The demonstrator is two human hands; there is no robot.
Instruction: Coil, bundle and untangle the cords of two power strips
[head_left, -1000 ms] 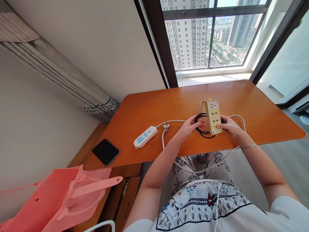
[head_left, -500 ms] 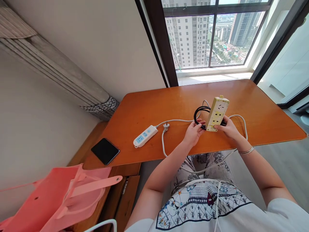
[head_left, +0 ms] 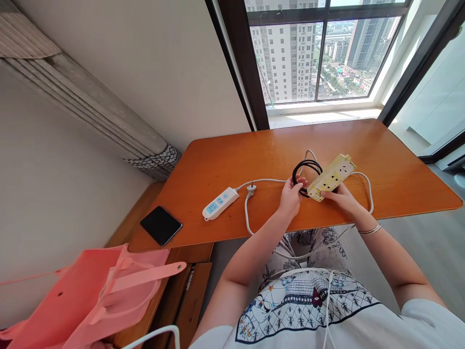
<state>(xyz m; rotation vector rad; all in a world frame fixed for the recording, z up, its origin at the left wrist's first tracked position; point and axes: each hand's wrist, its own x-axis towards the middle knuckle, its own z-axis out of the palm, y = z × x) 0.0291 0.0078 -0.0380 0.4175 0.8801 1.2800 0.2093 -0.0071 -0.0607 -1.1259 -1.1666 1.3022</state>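
No words or numbers can be read here. The yellow power strip [head_left: 332, 178] has little dark marks at its near end, but they are too tiny to tell if they are letters. The white power strip [head_left: 220, 203] has blue squares on top, and any marks on them are too small to read. A thin white strip [head_left: 189, 279] shows on the brown cabinet [head_left: 194, 303], and I can't tell if it is a label. The shirt [head_left: 305, 300] has a printed picture with lines, crosses and little shapes, and I can't read any letters in it.
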